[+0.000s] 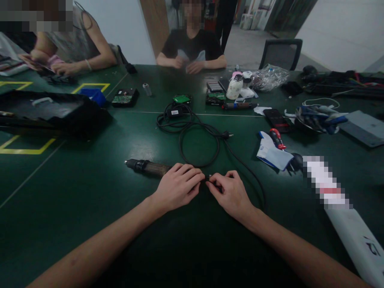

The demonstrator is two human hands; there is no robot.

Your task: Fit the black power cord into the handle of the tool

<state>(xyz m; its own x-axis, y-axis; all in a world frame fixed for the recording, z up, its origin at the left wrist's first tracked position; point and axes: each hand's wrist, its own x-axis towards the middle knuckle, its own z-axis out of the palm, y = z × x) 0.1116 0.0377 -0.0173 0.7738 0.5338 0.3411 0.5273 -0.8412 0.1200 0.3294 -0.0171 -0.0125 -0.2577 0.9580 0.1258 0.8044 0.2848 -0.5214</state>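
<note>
A dark electric screwdriver (151, 167) lies on the green table with its bit end pointing left. My left hand (179, 185) is closed over its rear half. Just to the right, my right hand (230, 195) pinches a small dark cable connector (208, 177) at the screwdriver's back end. Whether that connector is fully seated cannot be made out between the fingers. A black power cable (217, 154) lies in loops behind both hands, with a black adapter box (174, 113) and a two-pin plug (227, 135).
A black tray-like casing (54, 110) and a blue bin (93, 96) stand at left. Hard drives (124, 97) lie farther back. On the right are a glove (274, 154), a red-black screwdriver (277, 138) and a white power strip (355, 232). Two people sit across the table.
</note>
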